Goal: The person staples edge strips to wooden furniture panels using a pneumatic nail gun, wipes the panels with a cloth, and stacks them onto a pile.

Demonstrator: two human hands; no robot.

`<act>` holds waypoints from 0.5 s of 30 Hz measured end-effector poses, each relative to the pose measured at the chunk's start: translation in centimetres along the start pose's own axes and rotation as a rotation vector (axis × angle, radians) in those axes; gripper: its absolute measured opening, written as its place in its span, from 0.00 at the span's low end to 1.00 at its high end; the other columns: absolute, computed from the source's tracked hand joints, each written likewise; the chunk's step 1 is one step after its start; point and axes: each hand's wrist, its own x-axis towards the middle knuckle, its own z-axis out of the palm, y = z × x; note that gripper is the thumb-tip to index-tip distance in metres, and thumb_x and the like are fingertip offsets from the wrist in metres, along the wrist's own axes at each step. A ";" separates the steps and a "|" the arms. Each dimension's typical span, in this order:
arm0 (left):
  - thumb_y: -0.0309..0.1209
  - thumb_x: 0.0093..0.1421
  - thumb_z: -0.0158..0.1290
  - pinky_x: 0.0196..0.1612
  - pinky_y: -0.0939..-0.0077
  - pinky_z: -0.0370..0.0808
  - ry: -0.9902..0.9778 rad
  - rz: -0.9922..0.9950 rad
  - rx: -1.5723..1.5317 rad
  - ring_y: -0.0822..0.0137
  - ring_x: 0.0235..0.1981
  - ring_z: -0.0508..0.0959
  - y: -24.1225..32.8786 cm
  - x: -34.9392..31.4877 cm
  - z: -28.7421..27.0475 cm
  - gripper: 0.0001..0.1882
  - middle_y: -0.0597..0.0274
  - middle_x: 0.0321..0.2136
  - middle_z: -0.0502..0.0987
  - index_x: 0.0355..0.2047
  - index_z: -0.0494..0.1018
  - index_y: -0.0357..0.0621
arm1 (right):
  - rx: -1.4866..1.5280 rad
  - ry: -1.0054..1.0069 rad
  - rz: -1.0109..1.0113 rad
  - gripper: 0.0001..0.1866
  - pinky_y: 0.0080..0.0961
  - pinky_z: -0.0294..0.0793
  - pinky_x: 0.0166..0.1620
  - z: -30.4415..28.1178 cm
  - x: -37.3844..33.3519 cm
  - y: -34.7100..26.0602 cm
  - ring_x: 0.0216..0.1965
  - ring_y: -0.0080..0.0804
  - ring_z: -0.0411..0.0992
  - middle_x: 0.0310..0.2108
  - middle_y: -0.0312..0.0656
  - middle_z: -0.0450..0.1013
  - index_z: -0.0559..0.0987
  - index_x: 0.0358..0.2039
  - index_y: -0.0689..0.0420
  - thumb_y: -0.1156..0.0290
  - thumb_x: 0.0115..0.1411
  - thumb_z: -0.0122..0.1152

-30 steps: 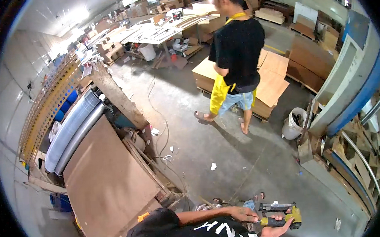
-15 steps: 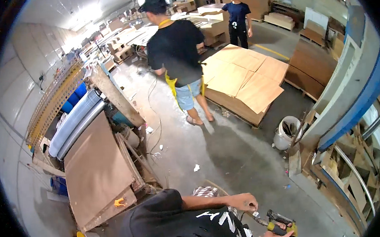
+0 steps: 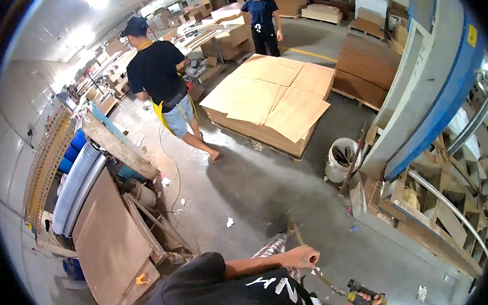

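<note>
My right hand (image 3: 367, 302) is closed around the grip of a black and yellow-green air nail gun (image 3: 357, 288) at the lower edge. A tan air hose (image 3: 327, 283) joins the gun at its coupling. It runs up past my left hand (image 3: 304, 257) and out toward the floor beyond. The fingers of my left hand are curled closed around this hose, with lengths of it showing on both sides of the fist. My left forearm lies across in front of my black shirt.
Ahead stands a pallet stack of light wood sheets (image 3: 263, 96). A white bucket of scraps (image 3: 341, 161) and a blue-edged frame (image 3: 445, 103) are at right. Brown boards (image 3: 113, 236) lean at left. One person (image 3: 160, 74) walks ahead; another (image 3: 262, 19) stands farther back.
My view has swung right, and the scene has shifted left and up. The person in shorts has stepped away to the left. My hands keep their hold on the hose and the nail gun.
</note>
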 end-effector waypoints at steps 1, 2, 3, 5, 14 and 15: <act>0.31 0.51 0.58 0.30 0.63 0.68 0.036 0.021 0.019 0.55 0.25 0.74 -0.7 0.7 0.3 0.10 0.54 0.22 0.73 0.26 0.69 0.38 | 0.047 0.051 0.013 0.40 0.43 0.71 0.49 0.9 0.1 -1.7 0.43 0.41 0.70 0.49 0.46 0.71 0.64 0.60 0.57 0.52 0.52 0.68; 0.30 0.51 0.58 0.30 0.63 0.68 0.072 0.042 0.038 0.55 0.25 0.72 -1.5 1.5 0.4 0.11 0.54 0.21 0.72 0.27 0.67 0.38 | 0.166 0.089 0.089 0.38 0.44 0.70 0.49 2.1 0.2 -3.4 0.44 0.41 0.70 0.48 0.46 0.71 0.65 0.59 0.57 0.52 0.52 0.68; 0.28 0.49 0.57 0.29 0.64 0.67 -0.010 0.005 -0.029 0.55 0.25 0.71 -1.5 2.9 -0.1 0.11 0.55 0.22 0.71 0.28 0.66 0.38 | 0.265 0.125 0.143 0.37 0.44 0.70 0.49 3.0 0.4 -5.0 0.44 0.41 0.70 0.48 0.46 0.71 0.66 0.57 0.57 0.52 0.52 0.67; 0.27 0.48 0.56 0.29 0.64 0.67 -0.018 0.046 -0.070 0.56 0.25 0.72 -2.3 5.3 -0.5 0.11 0.54 0.22 0.72 0.27 0.66 0.38 | 0.343 0.150 0.179 0.35 0.44 0.69 0.50 4.3 1.3 -6.3 0.44 0.41 0.70 0.47 0.46 0.71 0.68 0.54 0.57 0.52 0.51 0.67; 0.26 0.45 0.57 0.31 0.65 0.69 -0.024 0.106 -0.219 0.59 0.28 0.75 -4.6 16.7 -4.7 0.10 0.54 0.24 0.73 0.26 0.69 0.38 | 0.478 0.242 0.192 0.24 0.44 0.67 0.50 11.7 7.2 -9.9 0.45 0.41 0.69 0.41 0.45 0.72 0.75 0.39 0.58 0.52 0.49 0.65; 0.27 0.45 0.57 0.31 0.65 0.69 0.021 0.175 -0.231 0.59 0.28 0.75 -5.7 17.5 -4.8 0.10 0.54 0.24 0.74 0.26 0.69 0.39 | 0.460 0.259 0.249 0.23 0.43 0.67 0.49 12.0 8.0 -9.7 0.44 0.41 0.70 0.40 0.45 0.72 0.76 0.39 0.58 0.52 0.51 0.63</act>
